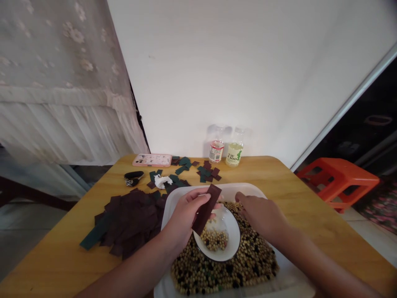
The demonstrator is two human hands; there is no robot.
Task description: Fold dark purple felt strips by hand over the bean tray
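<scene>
Bare left hand [182,219], bare right hand [262,217], slender forearms [130,275] (frame-cropped)

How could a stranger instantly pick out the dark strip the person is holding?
On the yellow wooden table sits a white tray heaped with pale and black beans. Over the small white bowl in that tray, the person's left hand holds a dark maroon strip. Unlike the similar strips piled on the table, this one is raised alone in the hand.
</scene>
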